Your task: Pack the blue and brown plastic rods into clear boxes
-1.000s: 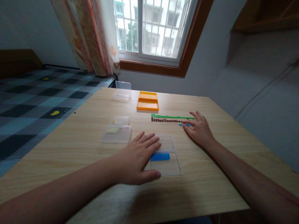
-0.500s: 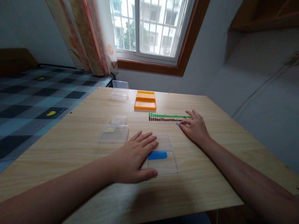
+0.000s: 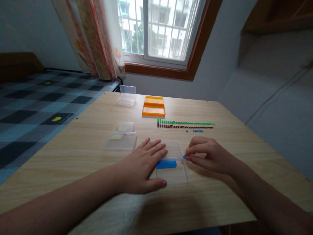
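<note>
Blue is the small piece [image 3: 184, 157] my right hand [image 3: 212, 158] fingers pinch at the clear box [image 3: 174, 176] rim; my left hand [image 3: 144, 166] lies spread flat on it.

The left hand [image 3: 144, 166] lies flat, covering the left side of a clear box [image 3: 174, 176] on the counter [image 3: 85, 163]. Only the tip of a blue piece [image 3: 184, 157] shows between the fingers [image 3: 195, 148] of the right hand [image 3: 212, 156]. The green row [image 3: 186, 123] and brown row [image 3: 186, 127] are too small to count. Both forearms run off the lower edge.
</note>
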### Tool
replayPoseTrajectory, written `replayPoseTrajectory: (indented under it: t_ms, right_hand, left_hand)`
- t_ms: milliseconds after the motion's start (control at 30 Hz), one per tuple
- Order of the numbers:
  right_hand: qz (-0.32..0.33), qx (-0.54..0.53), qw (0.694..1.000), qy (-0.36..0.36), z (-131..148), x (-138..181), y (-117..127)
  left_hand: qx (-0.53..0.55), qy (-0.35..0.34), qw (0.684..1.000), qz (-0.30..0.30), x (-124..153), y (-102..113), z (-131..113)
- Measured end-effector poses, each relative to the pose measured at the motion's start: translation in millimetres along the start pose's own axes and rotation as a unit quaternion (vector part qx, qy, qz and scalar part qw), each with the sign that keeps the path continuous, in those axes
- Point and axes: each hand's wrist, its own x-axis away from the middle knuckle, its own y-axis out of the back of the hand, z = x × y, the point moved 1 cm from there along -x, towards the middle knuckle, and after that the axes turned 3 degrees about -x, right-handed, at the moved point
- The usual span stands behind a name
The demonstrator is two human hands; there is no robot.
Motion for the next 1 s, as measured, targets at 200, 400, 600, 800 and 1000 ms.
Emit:
replayPoseTrajectory:
  t_ms: [200, 400, 600, 800, 1000]
  right_hand:
    - [0.106, -0.033, 0.994, 0.01, 20, -4, -18]
    - [0.129, -0.008, 0.992, -0.013, 23, -7, -20]
    - [0.123, 0.027, 0.992, -0.02, 31, -12, -19]
    - [0.119, 0.009, 0.993, -0.022, 33, -11, -21]
    - [0.135, 0.019, 0.99, -0.038, 33, -10, -25]
  left_hand:
    - [0.004, -0.006, 1.0, -0.018, 0, -2, 0]
    - [0.004, 0.0, 1.0, -0.011, 0, -3, -1]
    - [-0.006, 0.001, 1.0, -0.001, 0, -2, -1]
    - [-0.004, 0.0, 1.0, -0.006, -1, -1, -2]
    - [-0.002, -0.005, 1.0, -0.003, -1, -2, -2]
